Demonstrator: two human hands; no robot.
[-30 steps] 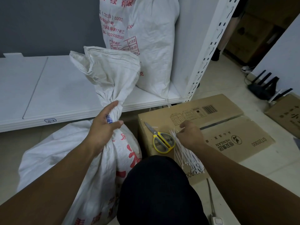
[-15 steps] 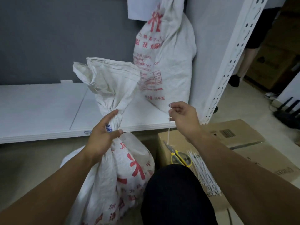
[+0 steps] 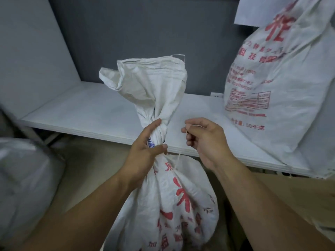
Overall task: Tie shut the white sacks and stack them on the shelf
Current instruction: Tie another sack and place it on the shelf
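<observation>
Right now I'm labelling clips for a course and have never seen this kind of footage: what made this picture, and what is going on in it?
There is no machine here. A person wears a wide-angle camera on the head, so you look forward and down along both bare arms. The left hand has its grip round the gathered neck of a white sack with red print, which stands in front of a white shelf. The right hand pinches a thin white tie beside that neck. I cannot tell whether the tie already circles the neck. A second printed sack stands on the shelf at the right.
</observation>
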